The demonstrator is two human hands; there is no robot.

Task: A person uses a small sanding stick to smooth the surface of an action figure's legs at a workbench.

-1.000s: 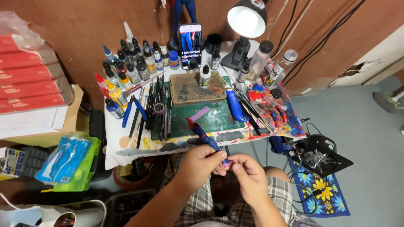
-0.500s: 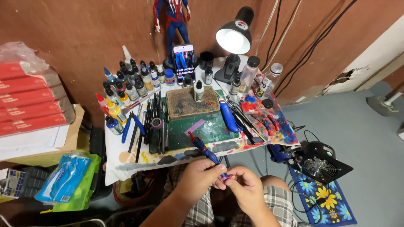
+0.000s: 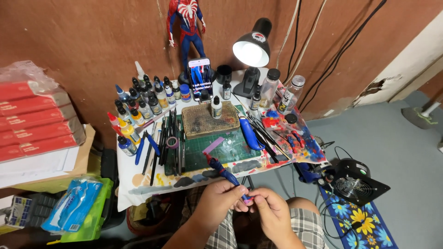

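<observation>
- Down at the near edge of the small work table, both hands meet over the person's lap, in front of plaid shorts.
- Left hand is closed around the lower end of a slim blue and red figure part, fingers wrapped about it; the part slants up and away from the hands, its far end over the table's front edge.
- Right hand is pinched shut on the same piece at its near end, where a small pink bit shows between the fingertips; the two hands touch each other.
- On the table, a green cutting mat lies in the middle, with a brown worn block at its far side and a small white dropper bottle standing on that block.
- Left of the mat, dark brushes and tools lie in a row, and a cluster of paint bottles stands behind them.
- Right of the mat, a paint-smeared sheet carries red and blue blotches.
- At the back, a phone stands upright, a red and blue action figure stands behind it against the brown wall, and a black desk lamp shines downward.
- On the floor at right sits a small black fan; at left, red boxes are stacked.
</observation>
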